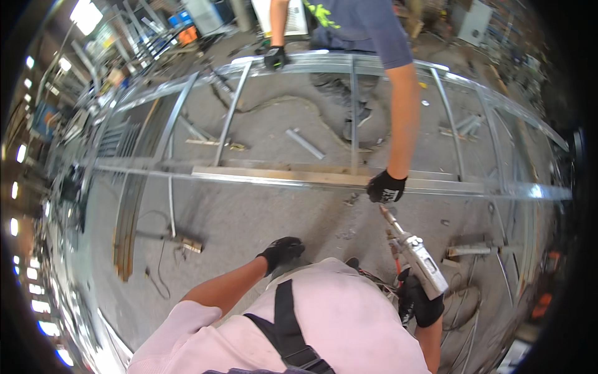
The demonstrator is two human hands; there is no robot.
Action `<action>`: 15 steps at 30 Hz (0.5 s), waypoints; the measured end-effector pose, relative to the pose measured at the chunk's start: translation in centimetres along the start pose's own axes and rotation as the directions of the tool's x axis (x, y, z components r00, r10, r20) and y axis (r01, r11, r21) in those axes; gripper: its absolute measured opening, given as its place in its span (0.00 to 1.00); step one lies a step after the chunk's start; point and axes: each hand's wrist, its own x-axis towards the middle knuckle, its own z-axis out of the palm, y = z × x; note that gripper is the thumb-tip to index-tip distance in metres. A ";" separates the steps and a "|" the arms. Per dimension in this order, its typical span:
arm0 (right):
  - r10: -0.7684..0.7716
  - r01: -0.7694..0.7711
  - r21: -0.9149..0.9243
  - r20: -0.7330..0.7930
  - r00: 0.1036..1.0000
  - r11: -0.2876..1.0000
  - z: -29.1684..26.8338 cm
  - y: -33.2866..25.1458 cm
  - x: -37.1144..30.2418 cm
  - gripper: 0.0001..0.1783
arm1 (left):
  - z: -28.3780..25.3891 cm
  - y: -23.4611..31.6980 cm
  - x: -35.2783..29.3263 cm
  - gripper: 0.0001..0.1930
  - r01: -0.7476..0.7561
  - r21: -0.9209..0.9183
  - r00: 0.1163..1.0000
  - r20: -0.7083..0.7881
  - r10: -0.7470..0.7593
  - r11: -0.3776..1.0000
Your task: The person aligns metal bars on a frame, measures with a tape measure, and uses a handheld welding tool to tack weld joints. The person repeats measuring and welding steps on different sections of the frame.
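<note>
My right hand (418, 302), in a black glove, is closed round a silver hand-held power tool (425, 265) with a tapered, copper-coloured tip. The tip points up and left, just below the near rail of a metal frame (274, 179). My left hand (283, 252), also in a black glove, is in front of my body, short of the rail. It holds nothing that I can see, and its fingers look loosely extended. Across the frame, a co-worker's gloved right-side hand (386, 187) grips the near rail. The co-worker's other gloved hand (275, 58) rests on the far rail.
Thin cross-studs (354, 112) join the two rails. A wooden strip (280, 174) lies along the near rail. On the concrete floor are a loose metal offcut (305, 144), a hose (280, 100), long bars (128, 230) at left, and coiled cable (464, 305) at right.
</note>
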 end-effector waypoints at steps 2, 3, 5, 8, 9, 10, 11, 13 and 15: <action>0.032 -0.031 -0.030 0.029 0.999 0.999 -1.1 -0.5 0.4 0.13 | 1.5 2.0 -2.6 0.27 -0.062 0.188 0.995 -0.069 0.076 0.980; 0.025 -0.024 -0.032 0.037 0.999 0.999 -1.5 -0.9 0.7 0.13 | 2.1 2.9 -4.2 0.29 -0.092 0.273 0.989 -0.089 0.120 0.958; -0.003 0.005 -0.030 0.072 0.997 1.000 -1.7 -1.6 1.3 0.13 | 2.2 3.9 -6.9 0.30 -0.045 0.271 0.994 -0.084 0.070 0.961; 0.017 -0.002 -0.104 0.142 0.990 0.995 -0.8 -2.8 2.6 0.14 | 1.7 2.9 -9.5 0.30 -0.006 0.148 0.988 -0.151 0.029 0.989; 0.032 -0.010 -0.135 0.162 0.986 0.991 0.0 -3.4 3.2 0.16 | 1.3 1.9 -9.9 0.30 0.013 0.054 0.984 -0.178 -0.003 0.998; 0.026 0.002 -0.146 0.186 0.982 0.989 0.9 -4.1 4.0 0.16 | 0.6 0.6 -10.2 0.30 0.021 -0.060 0.979 -0.199 -0.032 0.998; 0.018 0.016 -0.160 0.212 0.977 0.987 2.2 -4.7 5.0 0.15 | -0.3 -1.0 -10.0 0.30 0.009 -0.066 0.968 -0.249 -0.025 0.998; -0.029 0.073 -0.169 0.252 0.967 0.983 4.6 -5.4 6.3 0.15 | -1.6 -4.5 -9.3 0.30 -0.057 -0.129 0.936 -0.351 0.008 0.990; -0.105 0.150 -0.149 0.275 0.956 0.977 8.0 -6.1 8.0 0.13 | -4.2 -7.9 -8.1 0.30 -0.081 -0.144 0.927 -0.374 0.022 0.986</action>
